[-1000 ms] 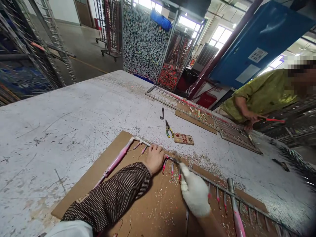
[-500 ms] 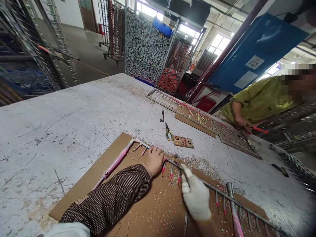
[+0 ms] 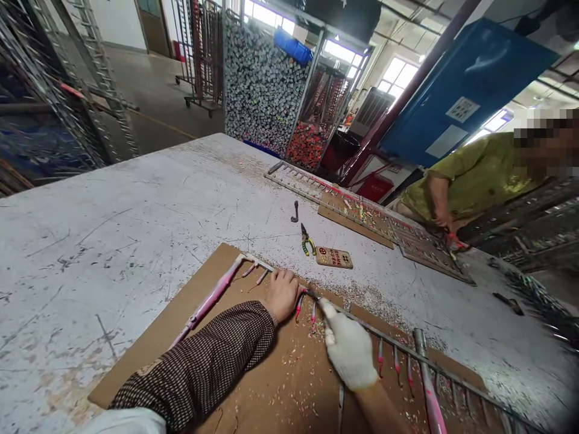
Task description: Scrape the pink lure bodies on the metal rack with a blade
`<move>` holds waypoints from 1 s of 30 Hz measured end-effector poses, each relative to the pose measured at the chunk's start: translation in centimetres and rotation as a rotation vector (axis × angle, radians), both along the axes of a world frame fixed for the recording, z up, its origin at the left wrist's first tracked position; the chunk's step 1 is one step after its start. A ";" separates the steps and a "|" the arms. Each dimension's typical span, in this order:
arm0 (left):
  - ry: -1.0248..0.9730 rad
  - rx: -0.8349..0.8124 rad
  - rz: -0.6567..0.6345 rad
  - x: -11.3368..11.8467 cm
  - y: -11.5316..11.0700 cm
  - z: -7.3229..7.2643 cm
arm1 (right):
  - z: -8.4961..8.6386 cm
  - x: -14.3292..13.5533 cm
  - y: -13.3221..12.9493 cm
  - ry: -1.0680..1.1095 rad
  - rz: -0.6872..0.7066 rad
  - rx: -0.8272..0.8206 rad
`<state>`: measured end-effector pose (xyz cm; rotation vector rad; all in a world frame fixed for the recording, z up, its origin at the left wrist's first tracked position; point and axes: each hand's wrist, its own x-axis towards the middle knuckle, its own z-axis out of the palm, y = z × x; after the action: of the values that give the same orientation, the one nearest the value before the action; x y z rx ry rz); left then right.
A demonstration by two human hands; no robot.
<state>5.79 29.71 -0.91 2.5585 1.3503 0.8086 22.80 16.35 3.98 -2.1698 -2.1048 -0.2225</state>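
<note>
A long metal hook rack [image 3: 382,333] with pink paint-coated parts and small hooks lies across a brown cardboard sheet [image 3: 289,386]. My left hand [image 3: 283,294], bare, with a checked sleeve, is closed around its top bar left of the middle. My right hand [image 3: 349,348], in a white glove, grips a slim dark-tipped tool [image 3: 315,295]; its exact kind is unclear. The tool's tip lies at the bar, just right of my left hand, near the pink-coated hooks. Coloured flakes are scattered over the cardboard below.
Beyond the rack on the white table [image 3: 158,205] lie pliers [image 3: 308,240], a tan printed plate [image 3: 333,257] and a small dark metal piece [image 3: 295,212]. A second hook rack [image 3: 353,208] lies further back. At the right, a co-worker [image 3: 479,175] in yellow-green bends over it.
My right hand and the tool have moved left along the bar, closer to my left hand, which stays in place. The co-worker's hands and the red item there have shifted.
</note>
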 end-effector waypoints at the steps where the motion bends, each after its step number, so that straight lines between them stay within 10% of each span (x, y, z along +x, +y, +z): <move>1: -0.001 -0.001 0.005 0.0 0.0 0.0 | -0.1 0.0 0.1 0.007 0.032 -0.064; 6: 0.004 0.004 -0.010 0.0 0.0 -0.1 | -0.6 0.4 0.0 0.084 -0.064 0.220; 12: 0.002 -0.025 -0.005 -0.1 0.1 -0.1 | -0.4 0.4 0.4 0.068 0.067 -0.010; 16: 0.004 -0.023 -0.038 -0.2 0.1 -0.1 | -0.2 0.5 0.3 0.143 -0.052 0.263; 21: -0.013 -0.041 -0.035 -0.2 0.2 -0.4 | -1.0 0.7 0.4 0.103 0.073 -0.018; 26: -0.021 -0.051 -0.080 -0.3 0.3 -0.6 | -1.4 1.1 0.3 0.195 -0.009 0.327; 30: -0.050 -0.056 -0.081 -0.5 0.5 -0.6 | -1.7 1.1 0.4 0.151 0.117 0.088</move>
<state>5.25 30.17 -1.55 2.5146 1.2284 0.8030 23.95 16.75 2.32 -1.9427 -2.0872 -0.1331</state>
